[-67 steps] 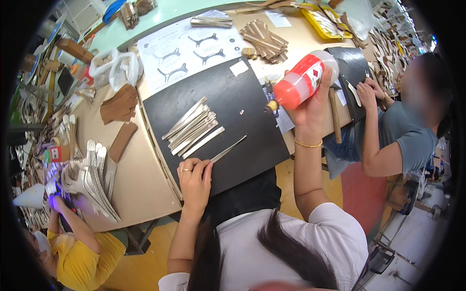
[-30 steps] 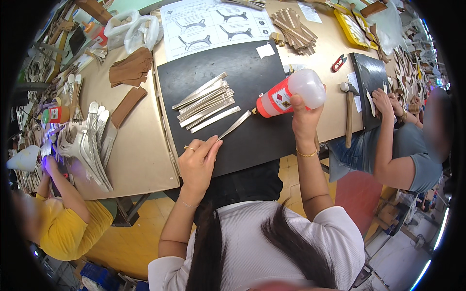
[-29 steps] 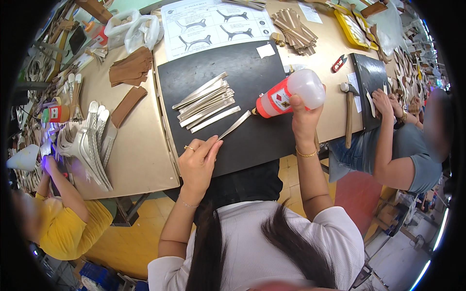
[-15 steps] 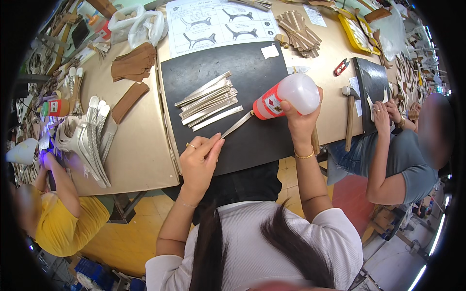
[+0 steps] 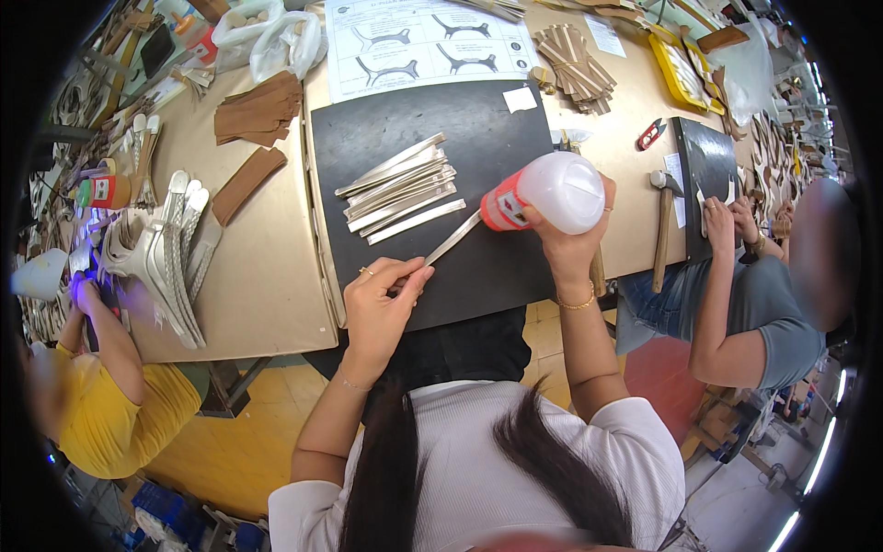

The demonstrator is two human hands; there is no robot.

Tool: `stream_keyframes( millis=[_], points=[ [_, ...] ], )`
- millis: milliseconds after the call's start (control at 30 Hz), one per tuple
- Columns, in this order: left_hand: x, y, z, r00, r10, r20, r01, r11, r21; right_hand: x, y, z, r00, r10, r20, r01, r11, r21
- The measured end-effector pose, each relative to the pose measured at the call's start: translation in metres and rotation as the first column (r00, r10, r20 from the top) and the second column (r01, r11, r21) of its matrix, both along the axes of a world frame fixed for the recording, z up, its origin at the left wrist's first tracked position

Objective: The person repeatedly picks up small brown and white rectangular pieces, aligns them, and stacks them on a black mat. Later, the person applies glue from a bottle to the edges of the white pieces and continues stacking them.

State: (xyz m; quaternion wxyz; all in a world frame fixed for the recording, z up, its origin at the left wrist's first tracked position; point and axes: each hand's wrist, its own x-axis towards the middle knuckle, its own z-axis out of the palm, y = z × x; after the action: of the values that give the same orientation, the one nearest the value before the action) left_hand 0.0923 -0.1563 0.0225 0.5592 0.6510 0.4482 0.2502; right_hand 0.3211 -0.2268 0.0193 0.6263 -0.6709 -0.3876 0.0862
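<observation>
Between thumb and fingers my left hand [image 5: 382, 299] pinches the near end of a narrow pale metallic strip [image 5: 452, 238], which slants up to the right. My right hand [image 5: 572, 241] is wrapped round a translucent white squeeze bottle [image 5: 563, 191] with a red label, tipped over on its side. The bottle's tip meets the far end of the strip; the exact contact is hidden behind the bottle. A stack of similar pale strips [image 5: 402, 189] lies on the black mat [image 5: 386, 120], beyond my left hand.
Brown leather pieces [image 5: 258, 110] and bundled braided straps [image 5: 175, 248] lie on the left. At the right are a hammer [image 5: 663, 225], red snips [image 5: 651, 134] and a yellow tray [image 5: 676, 78]. A printed sheet [image 5: 423, 46] lies at the back. Co-workers sit on both sides.
The bottle has tilted so its base faces me more, and its tip has shifted slightly along the strip's far end. My left hand keeps its pinch.
</observation>
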Motion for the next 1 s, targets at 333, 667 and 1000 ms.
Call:
stream_keyframes(
  millis=[333, 667, 1000],
  points=[
    [-0.001, 0.002, 0.0, 1.0, 0.0, -0.023, 0.0, 1.0, -0.003, 0.004, 0.002, 0.003, 0.999, 0.016, -0.048, -0.015, 0.999, 0.028],
    [-0.002, 0.0, -0.002, 1.0, 0.001, 0.011, -0.002, 0.997, 0.079, 0.0, 0.004, 0.004, 0.998, 0.031, -0.062, -0.03, 0.999, 0.022],
    [-0.003, -0.006, -0.012, 1.0, 0.014, -0.001, -0.014, 0.991, 0.134, -0.015, 0.012, -0.001, 0.962, 0.132, -0.238, -0.136, 0.991, 0.002]
  ],
)
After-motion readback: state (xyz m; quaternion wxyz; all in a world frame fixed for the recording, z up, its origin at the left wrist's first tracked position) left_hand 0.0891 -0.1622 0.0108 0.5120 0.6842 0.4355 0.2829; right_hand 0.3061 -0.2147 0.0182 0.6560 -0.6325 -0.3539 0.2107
